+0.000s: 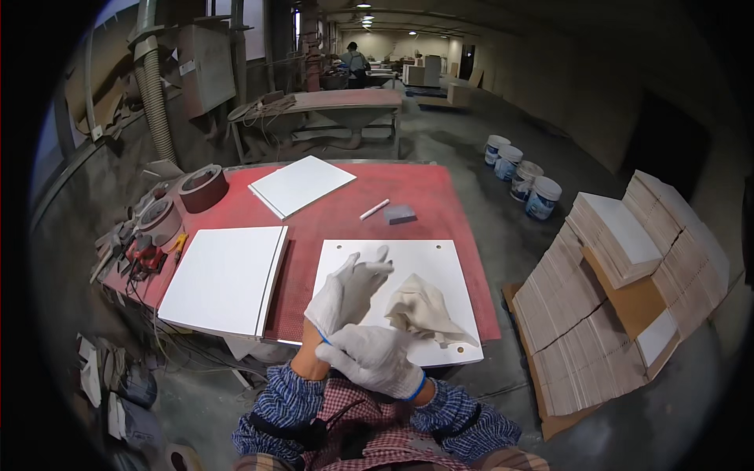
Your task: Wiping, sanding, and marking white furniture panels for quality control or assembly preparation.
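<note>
My left hand (349,286) wears a white work glove, its fingers spread and raised over a white square panel (440,259) on the red table. My right hand (369,357), also gloved, is closed on the cuff of the left glove at the wrist. A crumpled cream cloth (424,310) lies on the panel just right of my hands, touched by neither hand. The panel has small holes near its corners.
Two more white panels (224,279) (302,184) lie on the red table (345,216), with a white stick (375,209), a grey sanding block (399,213), tape rolls (203,187) and tools at the left. Stacked boards (620,275) and paint buckets (522,177) stand on the right. A person works far back.
</note>
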A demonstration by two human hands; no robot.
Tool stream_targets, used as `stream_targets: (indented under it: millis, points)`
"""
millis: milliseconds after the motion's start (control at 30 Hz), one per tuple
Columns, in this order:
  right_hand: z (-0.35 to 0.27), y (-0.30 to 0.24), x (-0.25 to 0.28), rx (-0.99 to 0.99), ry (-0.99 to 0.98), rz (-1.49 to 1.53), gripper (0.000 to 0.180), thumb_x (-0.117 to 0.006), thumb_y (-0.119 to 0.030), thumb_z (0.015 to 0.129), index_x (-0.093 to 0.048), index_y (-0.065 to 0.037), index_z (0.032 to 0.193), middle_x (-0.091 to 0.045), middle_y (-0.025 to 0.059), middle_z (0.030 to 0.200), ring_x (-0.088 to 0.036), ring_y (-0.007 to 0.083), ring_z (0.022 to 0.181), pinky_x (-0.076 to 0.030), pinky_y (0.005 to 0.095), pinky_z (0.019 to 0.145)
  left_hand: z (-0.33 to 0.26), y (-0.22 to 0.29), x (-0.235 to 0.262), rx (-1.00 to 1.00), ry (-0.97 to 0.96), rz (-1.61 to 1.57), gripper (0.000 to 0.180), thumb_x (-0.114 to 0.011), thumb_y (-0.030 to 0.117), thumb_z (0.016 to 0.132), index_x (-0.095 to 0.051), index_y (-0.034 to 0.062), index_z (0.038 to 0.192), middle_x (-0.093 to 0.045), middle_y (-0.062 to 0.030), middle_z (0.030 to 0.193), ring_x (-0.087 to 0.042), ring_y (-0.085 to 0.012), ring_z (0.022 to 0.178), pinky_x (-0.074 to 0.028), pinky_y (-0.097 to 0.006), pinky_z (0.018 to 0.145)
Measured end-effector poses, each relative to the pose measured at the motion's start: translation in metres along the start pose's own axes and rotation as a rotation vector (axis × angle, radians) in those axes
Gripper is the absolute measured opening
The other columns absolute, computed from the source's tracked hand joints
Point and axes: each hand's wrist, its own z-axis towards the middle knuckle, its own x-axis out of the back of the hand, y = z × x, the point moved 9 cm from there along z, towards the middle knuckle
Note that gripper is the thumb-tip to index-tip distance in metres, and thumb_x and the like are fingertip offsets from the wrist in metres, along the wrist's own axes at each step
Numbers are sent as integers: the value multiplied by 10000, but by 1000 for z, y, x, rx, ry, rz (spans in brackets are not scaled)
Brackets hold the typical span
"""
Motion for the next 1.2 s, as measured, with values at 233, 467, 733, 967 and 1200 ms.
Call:
stream_targets:
  millis: [233,467,733,967,1200]
  points:
    - [-40,-17,-48,-70,-369,81,295,-710,-319,936,-608,-92,778,-603,102,700,-635,312,630,-496,412,564,-9,-21,3,-35,-84,-131,786,-318,575,1070,-336,-56,1539,-265,-175,1655,-242,-303,1536,-178,-450,1271]
    - [-77,27,-38,-265,-483,242,233,-664,-298,951,-674,-66,953,-671,114,828,-689,315,769,-555,399,704,-15,-27,36,-241,-142,1258,731,-646,308,974,-331,21,1568,-234,-209,1665,-190,-335,1558,-176,-428,1259]
    - [-81,155,71,-404,-344,-605,629,-681,-384,880,-561,-108,1431,-386,241,1562,-280,451,1460,-244,510,1196,-63,-61,176,191,251,1551,705,-699,318,934,-433,-21,1492,-371,-281,1574,-312,-426,1490,-278,-431,1221]
    - [-86,160,-46,-429,-597,-476,574,-606,-344,930,-530,-27,1403,-477,234,1462,-408,372,1389,-315,494,1140,-69,-69,185,-26,324,1391,482,-561,106,986,-503,11,1455,-475,-236,1521,-447,-355,1429,-329,-375,1196]
    - [-107,134,-36,-416,-313,-346,423,-612,-217,885,-582,34,1224,-572,189,1183,-536,358,1175,-427,447,1068,-83,-67,210,167,457,1349,510,-519,182,1024,-445,-55,1470,-457,-247,1529,-442,-322,1430,-356,-367,1167]
